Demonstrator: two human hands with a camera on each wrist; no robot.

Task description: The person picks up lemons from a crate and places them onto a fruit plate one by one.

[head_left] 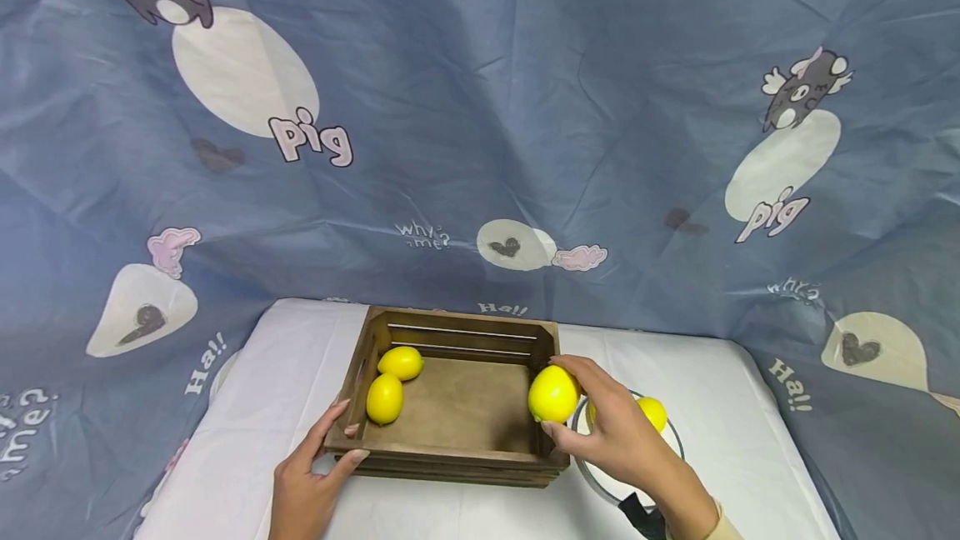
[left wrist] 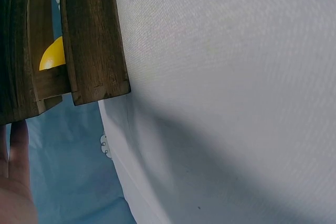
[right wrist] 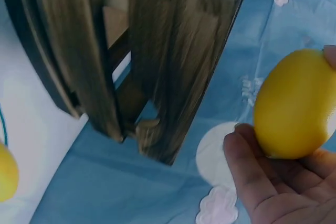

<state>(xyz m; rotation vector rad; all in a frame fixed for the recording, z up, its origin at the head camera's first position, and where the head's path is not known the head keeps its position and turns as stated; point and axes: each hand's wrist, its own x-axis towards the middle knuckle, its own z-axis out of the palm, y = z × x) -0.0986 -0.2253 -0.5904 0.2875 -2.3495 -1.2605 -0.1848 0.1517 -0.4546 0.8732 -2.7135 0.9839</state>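
The right hand (head_left: 615, 432) held a lemon (head_left: 553, 393) between curled fingers and thumb, poised at the right wall of the wooden crate (head_left: 457, 394), just over its rim. The left hand (head_left: 311, 473) gripped the crate's near left corner, fingers hooked over the front slat and thumb outside. Ahead of that hand, two more lemons (head_left: 393, 382) lay on the crate floor by the left wall. Under the right hand stood a clear bowl (head_left: 600, 482) with another lemon (head_left: 651, 412) showing past the knuckles.

To place the fruit well, I judged the held lemon should clear the wall fully and be lowered to the bare floor before the fingers let go, so it would not roll or bounce; the left hand's brace should stay firm.

The bowl was mostly covered by the right hand, so its contents could not be counted. The right wrist view showed the crate blurred, and the left wrist view caught only a sliver of that hand.
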